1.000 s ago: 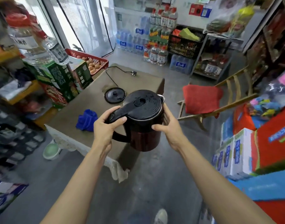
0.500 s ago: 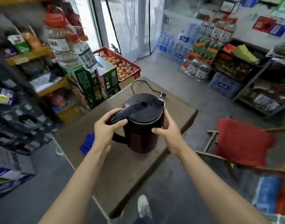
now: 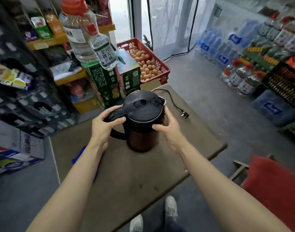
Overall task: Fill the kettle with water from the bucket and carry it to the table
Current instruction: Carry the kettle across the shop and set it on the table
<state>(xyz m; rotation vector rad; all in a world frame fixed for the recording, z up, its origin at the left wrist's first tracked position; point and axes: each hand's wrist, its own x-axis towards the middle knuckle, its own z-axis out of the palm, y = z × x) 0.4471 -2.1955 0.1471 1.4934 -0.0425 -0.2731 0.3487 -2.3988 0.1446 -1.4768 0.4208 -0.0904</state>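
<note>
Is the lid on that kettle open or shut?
Shut. The black ribbed lid lies flat across the top of the kettle, no gap showing at the rim, so its water level is hidden.

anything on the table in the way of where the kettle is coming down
Nothing visible blocks it. The kettle, gripped by the left hand and right hand, is over bare table. The power cord lies beyond it to the right, and a blue cloth sits off to the left, under the left forearm.
</note>
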